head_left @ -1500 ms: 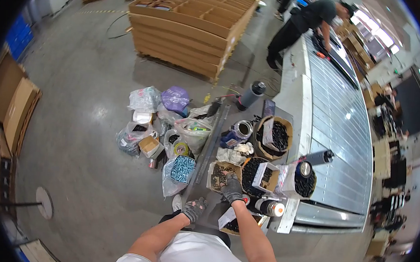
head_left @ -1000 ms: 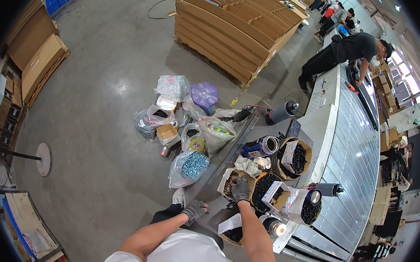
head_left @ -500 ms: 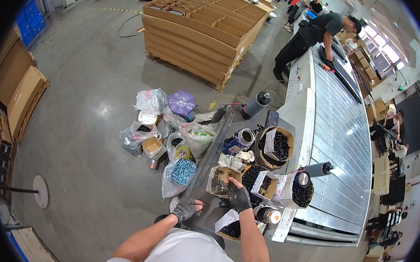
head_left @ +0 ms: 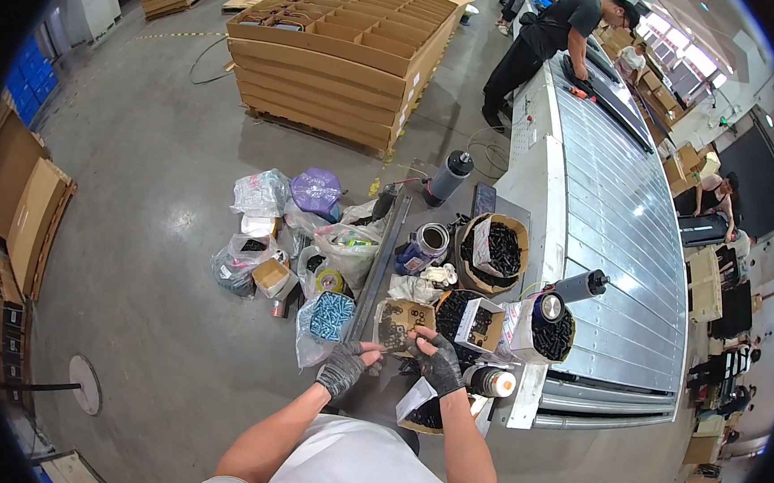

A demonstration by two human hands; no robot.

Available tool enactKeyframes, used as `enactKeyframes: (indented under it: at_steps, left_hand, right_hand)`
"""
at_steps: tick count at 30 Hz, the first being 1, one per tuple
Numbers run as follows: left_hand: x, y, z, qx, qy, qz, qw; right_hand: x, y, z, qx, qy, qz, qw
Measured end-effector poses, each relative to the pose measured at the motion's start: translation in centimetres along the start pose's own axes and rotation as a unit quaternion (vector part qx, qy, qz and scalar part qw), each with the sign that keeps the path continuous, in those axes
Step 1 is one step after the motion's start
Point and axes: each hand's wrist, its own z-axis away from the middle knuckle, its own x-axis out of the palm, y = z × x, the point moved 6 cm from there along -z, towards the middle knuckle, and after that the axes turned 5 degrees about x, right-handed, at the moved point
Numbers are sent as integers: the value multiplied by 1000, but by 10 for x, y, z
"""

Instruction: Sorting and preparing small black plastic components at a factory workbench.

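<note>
At the near edge of the bench [head_left: 375,281], a small cardboard box [head_left: 396,323] of dark screws lies just ahead of both gloved hands. The right hand [head_left: 437,363] rests on its near rim, fingers curled; the left hand [head_left: 344,366] is loosely closed beside it, and I cannot tell what it pinches. Bags [head_left: 326,318] crowd the floor left.

Illumination bright, even, overhead; shadows soft and short. Glare on the ribbed silver metal panel [head_left: 618,213]. Heavy fisheye bending and black vignette at the rim. Centre sharp.
</note>
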Motion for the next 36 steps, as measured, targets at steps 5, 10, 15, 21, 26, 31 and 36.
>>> enactKeyframes:
  at_steps: [5,10,15,21,26,31,36]
  left_hand:
    - [9,8,-18,2,2,-3,1000]
    - [20,14,-26,-5,-9,-4,1000]
    - [27,2,-33,24,-21,-25,999]
    - [32,7,-31,25,-39,-12,999]
    - [36,-2,-25,-63,-47,117,990]
    - [41,-20,-28,-76,-50,220,971]
    - [43,-18,-23,-109,-87,263,955]
  right_hand:
    - [9,-6,19,7,7,121,993]
    - [15,-9,30,19,19,162,986]
    - [17,-6,29,25,39,205,978]
    - [18,-10,30,-7,45,278,960]
    - [22,-9,33,-9,54,286,957]
    - [27,-3,36,-17,50,250,967]
    - [33,-1,37,-37,36,245,968]
